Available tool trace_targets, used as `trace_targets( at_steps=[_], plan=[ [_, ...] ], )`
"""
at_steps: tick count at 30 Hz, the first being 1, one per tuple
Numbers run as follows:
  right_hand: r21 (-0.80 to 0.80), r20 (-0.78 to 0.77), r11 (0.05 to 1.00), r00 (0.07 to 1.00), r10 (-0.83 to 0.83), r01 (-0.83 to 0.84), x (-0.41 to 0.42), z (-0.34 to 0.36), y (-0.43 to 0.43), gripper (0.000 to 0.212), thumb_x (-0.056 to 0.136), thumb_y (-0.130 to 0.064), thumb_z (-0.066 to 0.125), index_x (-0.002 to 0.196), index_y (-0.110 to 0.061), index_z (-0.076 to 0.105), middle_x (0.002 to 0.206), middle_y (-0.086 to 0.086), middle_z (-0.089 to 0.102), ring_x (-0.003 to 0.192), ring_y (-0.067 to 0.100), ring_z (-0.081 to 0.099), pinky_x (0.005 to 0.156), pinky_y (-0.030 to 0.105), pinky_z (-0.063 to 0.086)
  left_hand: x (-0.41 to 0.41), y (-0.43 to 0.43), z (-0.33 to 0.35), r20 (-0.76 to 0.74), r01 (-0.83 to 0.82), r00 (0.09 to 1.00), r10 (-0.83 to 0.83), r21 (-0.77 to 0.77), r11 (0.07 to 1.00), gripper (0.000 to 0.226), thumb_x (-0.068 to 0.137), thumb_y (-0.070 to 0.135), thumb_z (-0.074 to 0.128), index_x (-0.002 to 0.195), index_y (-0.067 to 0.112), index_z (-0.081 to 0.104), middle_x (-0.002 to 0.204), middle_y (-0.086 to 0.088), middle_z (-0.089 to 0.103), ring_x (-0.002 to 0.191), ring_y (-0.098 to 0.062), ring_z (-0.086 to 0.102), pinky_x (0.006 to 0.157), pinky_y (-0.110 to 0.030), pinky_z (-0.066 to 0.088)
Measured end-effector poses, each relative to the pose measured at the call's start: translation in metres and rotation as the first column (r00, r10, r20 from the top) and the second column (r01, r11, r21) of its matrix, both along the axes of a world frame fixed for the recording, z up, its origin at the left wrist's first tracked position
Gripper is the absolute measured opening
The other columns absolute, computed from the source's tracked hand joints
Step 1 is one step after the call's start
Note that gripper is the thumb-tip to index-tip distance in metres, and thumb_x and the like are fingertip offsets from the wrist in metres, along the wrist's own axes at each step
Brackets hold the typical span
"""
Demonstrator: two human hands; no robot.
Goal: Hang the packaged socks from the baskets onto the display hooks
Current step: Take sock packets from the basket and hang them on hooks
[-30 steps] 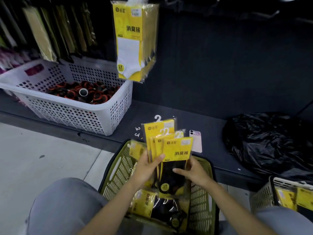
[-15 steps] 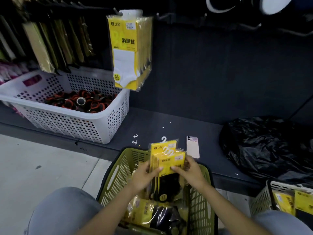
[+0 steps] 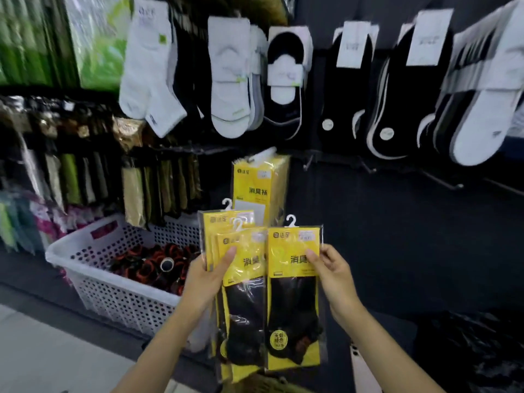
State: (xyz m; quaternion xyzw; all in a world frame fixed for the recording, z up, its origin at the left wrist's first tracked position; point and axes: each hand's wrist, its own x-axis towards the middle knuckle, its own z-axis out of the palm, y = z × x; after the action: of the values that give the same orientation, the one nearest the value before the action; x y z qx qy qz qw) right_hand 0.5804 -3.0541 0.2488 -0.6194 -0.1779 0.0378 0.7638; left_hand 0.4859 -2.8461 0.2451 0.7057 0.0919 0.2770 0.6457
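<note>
In front of a dark sock wall (image 3: 411,236), the left hand (image 3: 208,279) grips a fanned stack of yellow sock packs (image 3: 243,313), the right hand (image 3: 333,276) pinches one more pack (image 3: 295,307) just beside them, and a white basket (image 3: 113,296) sits left.

I'm holding 3 yellow-carded packs of black socks (image 3: 295,296) upright and fanned, white hangers (image 3: 291,220) up, just below the yellow pack (image 3: 259,188) hanging on its display hook (image 3: 265,152).

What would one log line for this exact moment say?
left hand: holds fanned sock packs | right hand: pinches front pack | hung: none of these yet | bare hooks: ahead right
</note>
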Motion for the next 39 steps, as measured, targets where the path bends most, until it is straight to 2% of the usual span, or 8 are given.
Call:
trace_targets(
  at_steps=[8, 14, 19, 23, 26, 29, 33, 39],
  plan=[
    [-0.038, 0.153, 0.996, 0.985, -0.078, 0.085, 0.052, 0.072, 0.094, 0.005, 0.095, -0.016, 0.056, 0.099, -0.014, 0.058, 0.098, 0.005, 0.073, 0.092, 0.017, 0.069, 0.085, 0.034, 0.055, 0.004, 0.093, 0.054, 0.057, -0.330, 0.944, 0.325, 0.144, 0.933, 0.048, 0.072, 0.066, 0.059, 0.081, 0.018, 0.055, 0.064, 0.007, 0.058, 0.064, -0.015, 0.053, 0.066, -0.030, 0.042],
    [-0.137, 0.188, 0.972, 0.968, -0.166, 0.193, 0.081, 0.073, 0.136, 0.028, 0.095, -0.022, 0.056, 0.120, -0.009, 0.056, 0.117, 0.005, 0.067, 0.111, 0.019, 0.062, 0.097, 0.040, 0.050, 0.004, 0.115, 0.064, 0.132, -0.421, 0.905, 0.404, 0.149, 0.895, 0.038, 0.071, 0.068, 0.057, 0.068, 0.037, 0.035, 0.057, 0.019, 0.040, 0.049, 0.005, 0.035, 0.053, -0.019, 0.026],
    [-0.146, 0.226, 0.958, 0.951, -0.209, 0.245, 0.098, 0.062, 0.141, 0.019, 0.095, -0.022, 0.057, 0.111, -0.012, 0.061, 0.104, -0.001, 0.070, 0.098, 0.011, 0.066, 0.085, 0.027, 0.052, 0.010, 0.130, 0.061, 0.119, -0.394, 0.918, 0.379, 0.152, 0.907, 0.051, 0.070, 0.073, 0.055, 0.089, 0.026, 0.046, 0.083, -0.002, 0.048, 0.076, -0.015, 0.045, 0.060, -0.025, 0.035],
    [-0.171, 0.260, 0.936, 0.931, -0.257, 0.306, 0.112, 0.062, 0.146, 0.012, 0.094, -0.023, 0.058, 0.101, -0.015, 0.063, 0.095, -0.006, 0.070, 0.090, 0.007, 0.065, 0.069, 0.014, 0.047, 0.015, 0.125, 0.062, 0.116, -0.359, 0.931, 0.346, 0.111, 0.927, 0.057, 0.068, 0.072, 0.056, 0.080, 0.017, 0.051, 0.072, -0.006, 0.039, 0.063, -0.020, 0.037, 0.060, -0.034, 0.034],
    [-0.243, 0.264, 0.892, 0.911, -0.317, 0.380, 0.119, 0.062, 0.149, 0.019, 0.092, -0.029, 0.061, 0.098, -0.012, 0.065, 0.091, -0.002, 0.070, 0.088, 0.013, 0.066, 0.066, 0.019, 0.047, 0.019, 0.113, 0.065, 0.124, -0.330, 0.940, 0.319, 0.086, 0.940, 0.043, 0.072, 0.065, 0.058, 0.074, 0.025, 0.044, 0.076, -0.005, 0.044, 0.066, -0.019, 0.045, 0.064, -0.028, 0.038],
    [-0.284, 0.201, 0.868, 0.911, -0.361, 0.407, 0.119, 0.064, 0.146, 0.024, 0.089, -0.033, 0.064, 0.100, -0.011, 0.062, 0.096, -0.001, 0.067, 0.087, 0.013, 0.061, 0.071, 0.024, 0.048, 0.023, 0.099, 0.065, 0.145, -0.310, 0.944, 0.297, 0.074, 0.948, 0.029, 0.075, 0.057, 0.059, 0.069, 0.032, 0.045, 0.066, 0.018, 0.052, 0.057, 0.007, 0.050, 0.059, -0.011, 0.037],
    [-0.207, 0.255, 0.873, 0.886, -0.387, 0.441, 0.099, 0.063, 0.132, 0.024, 0.086, -0.026, 0.069, 0.102, -0.019, 0.053, 0.102, -0.003, 0.058, 0.088, 0.009, 0.056, 0.065, 0.012, 0.040, 0.023, 0.095, 0.061, 0.128, -0.273, 0.957, 0.259, 0.110, 0.956, 0.042, 0.076, 0.061, 0.058, 0.080, 0.019, 0.049, 0.067, 0.002, 0.043, 0.059, -0.007, 0.040, 0.058, -0.016, 0.034],
    [-0.208, 0.226, 0.978, 0.973, 0.040, 0.008, 0.043, 0.069, 0.124, 0.014, 0.089, -0.039, 0.058, 0.096, -0.027, 0.060, 0.102, -0.004, 0.064, 0.091, 0.007, 0.062, 0.079, 0.019, 0.049, 0.025, 0.074, 0.062, 0.102, -0.210, 0.974, 0.203, 0.068, 0.975, 0.046, 0.074, 0.060, 0.061, 0.068, 0.015, 0.054, 0.063, 0.000, 0.044, 0.051, 0.000, 0.044, 0.053, -0.010, 0.038]
  ],
)
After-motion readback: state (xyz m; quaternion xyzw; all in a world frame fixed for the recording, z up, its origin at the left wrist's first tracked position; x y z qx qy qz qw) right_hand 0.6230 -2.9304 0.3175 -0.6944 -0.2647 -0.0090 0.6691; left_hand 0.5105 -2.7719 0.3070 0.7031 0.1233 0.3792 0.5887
